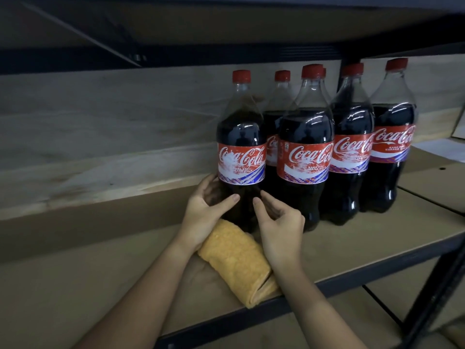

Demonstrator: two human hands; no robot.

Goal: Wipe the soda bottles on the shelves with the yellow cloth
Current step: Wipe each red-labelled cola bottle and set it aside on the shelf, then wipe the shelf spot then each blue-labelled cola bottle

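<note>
Soda bottles [241,152] hold near-black cola under red caps [241,76], with red labels [303,161] bearing white script and blue-striped white bands. In front of the bottles, the cloth [235,260] is mustard yellow on a tan shelf [364,248] with a black frame.

Upright cola bottles [304,147]; folded yellow cloth [239,263]

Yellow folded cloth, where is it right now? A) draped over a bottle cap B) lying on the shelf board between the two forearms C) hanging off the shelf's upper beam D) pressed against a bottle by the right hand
B: the yellow folded cloth lies on the brown shelf board, held by neither the left hand nor the right hand, which flank the leftmost dark soda bottle.
</note>
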